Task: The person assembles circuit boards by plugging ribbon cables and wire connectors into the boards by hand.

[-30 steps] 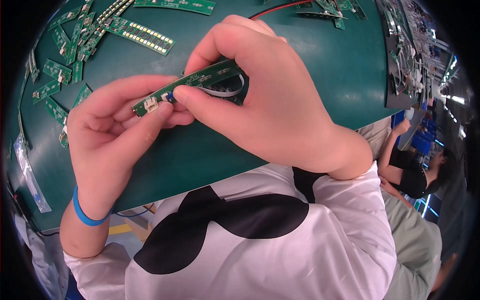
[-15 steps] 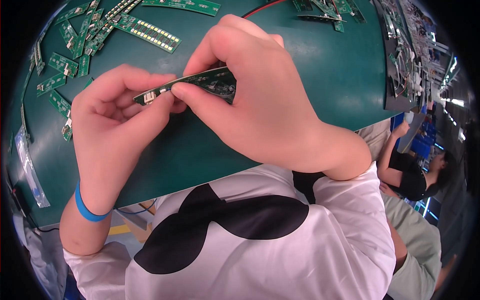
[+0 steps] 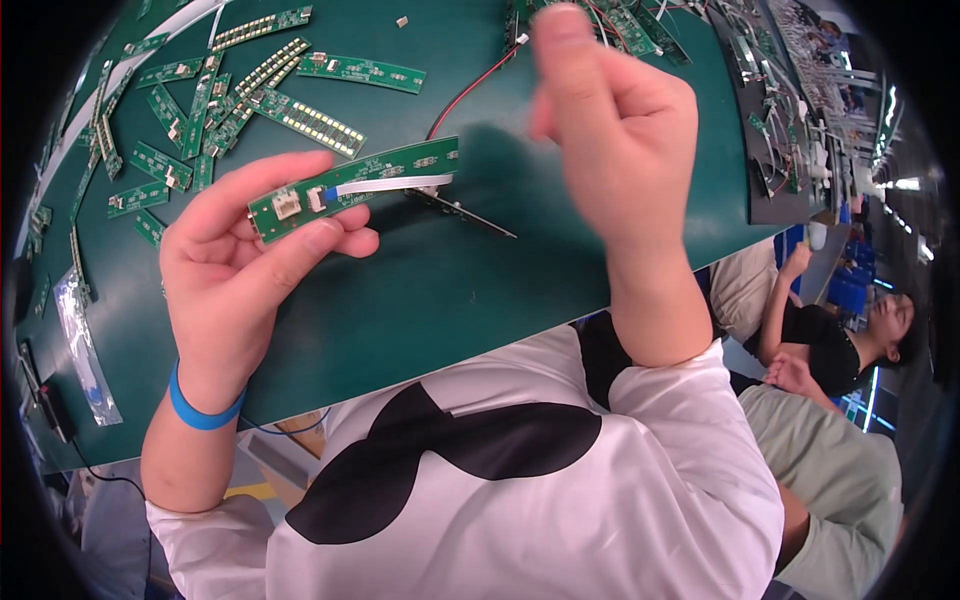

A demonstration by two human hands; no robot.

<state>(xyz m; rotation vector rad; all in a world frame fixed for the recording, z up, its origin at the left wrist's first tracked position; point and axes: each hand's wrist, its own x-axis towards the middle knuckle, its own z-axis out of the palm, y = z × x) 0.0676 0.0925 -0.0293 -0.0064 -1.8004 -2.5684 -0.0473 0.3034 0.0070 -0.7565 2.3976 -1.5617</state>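
Note:
My left hand [image 3: 235,250] grips the left end of a narrow green circuit board [image 3: 405,165] between thumb and fingers, with its component side facing up. A white flat ribbon cable [image 3: 395,185] with a blue end sits at a small connector [image 3: 318,199] on that board and runs along it to the right. A second dark board [image 3: 470,214] hangs edge-on below the right end. My right hand [image 3: 625,130] is raised apart from the board, at the right. It is smeared by motion, its fingers look partly curled, and whether anything is in them is hidden.
Several green boards [image 3: 330,125], some with rows of yellowish lights, lie scattered at the far left of the green table [image 3: 400,310]. A red and black wire [image 3: 470,90] runs behind the held board. More boards [image 3: 640,30] lie far right. A person [image 3: 830,340] sits at right.
My right hand has let go of the board and moved up and to the right. The board has tipped in my left hand, so its face and the ribbon cable now show.

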